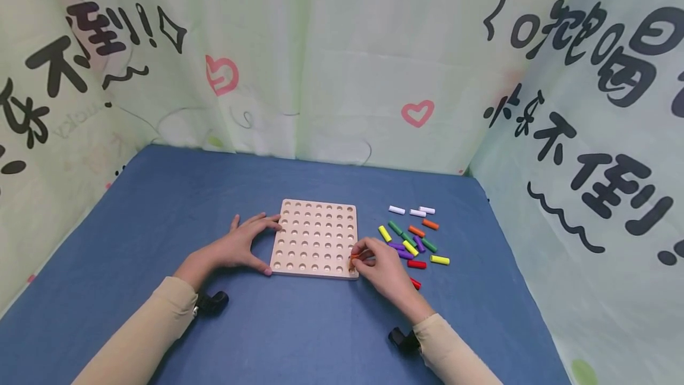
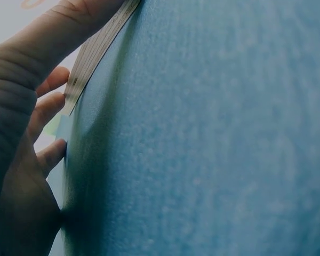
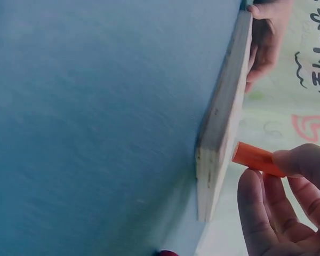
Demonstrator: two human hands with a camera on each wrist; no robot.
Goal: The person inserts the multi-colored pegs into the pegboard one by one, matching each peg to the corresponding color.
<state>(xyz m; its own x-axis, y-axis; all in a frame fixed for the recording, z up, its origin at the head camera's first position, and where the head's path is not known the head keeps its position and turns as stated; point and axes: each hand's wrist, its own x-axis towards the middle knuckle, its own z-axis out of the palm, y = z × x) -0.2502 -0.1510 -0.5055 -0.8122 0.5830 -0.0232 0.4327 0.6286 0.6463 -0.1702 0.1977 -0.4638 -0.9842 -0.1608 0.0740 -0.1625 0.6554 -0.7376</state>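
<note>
A pale wooden board (image 1: pixel 315 241) with rows of round holes lies on the blue table. My left hand (image 1: pixel 240 245) spreads along its left side, thumb at the near left corner and fingertips at the left edge higher up. In the right wrist view, an orange peg (image 3: pixel 255 158) is pinched between the thumb and fingers of my right hand (image 3: pixel 288 197). That hand (image 1: pixel 380 265) is over the board's near right corner in the head view, the peg's lower end close above a corner hole. The holes I can see hold no pegs.
Right of the board lie loose pegs: white (image 1: pixel 396 210), green (image 1: pixel 395 228), yellow (image 1: pixel 440 260), purple (image 1: pixel 405 254), red (image 1: pixel 417 264) and orange (image 1: pixel 430 224). A printed curtain (image 1: pixel 352 76) hangs behind and at both sides of the blue table (image 1: pixel 288 331).
</note>
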